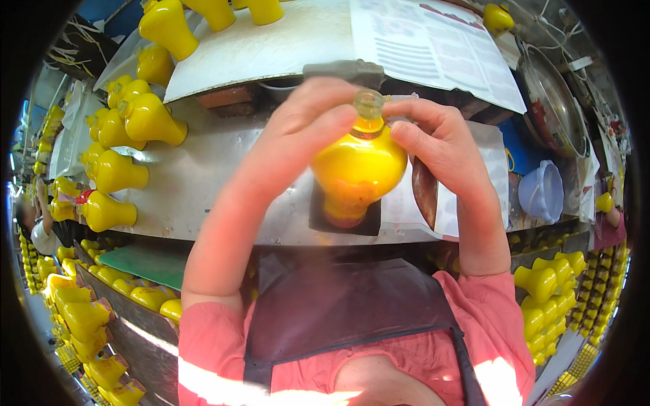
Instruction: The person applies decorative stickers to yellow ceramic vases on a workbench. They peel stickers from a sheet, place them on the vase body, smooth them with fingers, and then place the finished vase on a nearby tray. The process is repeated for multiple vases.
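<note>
Subject: a yellow bottle [359, 169], apparently upright on a dark pad [371, 220] at the worktop's [223, 183] near edge. Its long axis runs up from the base to a clear collar [369, 105] at the neck. The left hand [298, 125] is curved along the neck's left side; the right hand [443, 139] has thumb at the shoulder and forefinger beside the collar. Neither hand is clearly nearer; the neck lies between them. Grip: narrow on both sides; firmness of hold cannot be determined, left fingers being blurred. A brown leaf-shaped piece [424, 193] lies just right of the bottle.
</note>
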`<state>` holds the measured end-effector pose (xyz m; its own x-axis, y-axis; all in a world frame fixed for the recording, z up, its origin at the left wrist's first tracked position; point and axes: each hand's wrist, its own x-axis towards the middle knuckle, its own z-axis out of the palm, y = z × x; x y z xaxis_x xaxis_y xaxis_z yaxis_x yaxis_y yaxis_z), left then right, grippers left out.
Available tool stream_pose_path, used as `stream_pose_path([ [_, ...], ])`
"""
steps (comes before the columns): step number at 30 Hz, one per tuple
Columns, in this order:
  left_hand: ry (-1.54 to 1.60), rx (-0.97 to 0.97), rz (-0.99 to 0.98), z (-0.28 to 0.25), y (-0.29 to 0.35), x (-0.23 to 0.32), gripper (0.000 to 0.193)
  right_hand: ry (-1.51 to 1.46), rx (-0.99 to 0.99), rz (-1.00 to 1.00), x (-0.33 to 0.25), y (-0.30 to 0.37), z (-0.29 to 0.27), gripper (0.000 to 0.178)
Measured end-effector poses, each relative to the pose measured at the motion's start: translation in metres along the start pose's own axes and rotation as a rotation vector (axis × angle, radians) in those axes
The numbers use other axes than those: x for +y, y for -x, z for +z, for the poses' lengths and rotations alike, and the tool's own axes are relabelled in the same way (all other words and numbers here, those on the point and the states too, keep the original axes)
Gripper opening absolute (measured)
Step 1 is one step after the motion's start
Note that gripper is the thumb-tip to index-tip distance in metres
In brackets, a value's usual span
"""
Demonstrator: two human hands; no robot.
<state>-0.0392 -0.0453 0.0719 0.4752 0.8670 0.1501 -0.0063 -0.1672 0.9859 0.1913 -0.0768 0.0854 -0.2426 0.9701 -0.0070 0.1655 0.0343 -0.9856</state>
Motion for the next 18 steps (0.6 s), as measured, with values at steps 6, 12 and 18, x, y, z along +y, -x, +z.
stream_pose_path([
  [6, -0.264, 0.257, 0.047, 0.03, 0.0, 0.03, 0.036, -0.038, -0.062, 0.131, -0.009, 0.015, -0.006, 0.032],
  [12, 0.024, 0.232, -0.056, 0.027, 0.003, 0.032, 0.029, -0.033, 0.023, 0.148, -0.014, 0.027, -0.005, 0.031],
  [18, 0.002, 0.165, 0.051, 0.03, 0.015, 0.019, 0.04, 0.225, 0.168, -0.165, -0.008, 0.028, 0.003, 0.014],
])
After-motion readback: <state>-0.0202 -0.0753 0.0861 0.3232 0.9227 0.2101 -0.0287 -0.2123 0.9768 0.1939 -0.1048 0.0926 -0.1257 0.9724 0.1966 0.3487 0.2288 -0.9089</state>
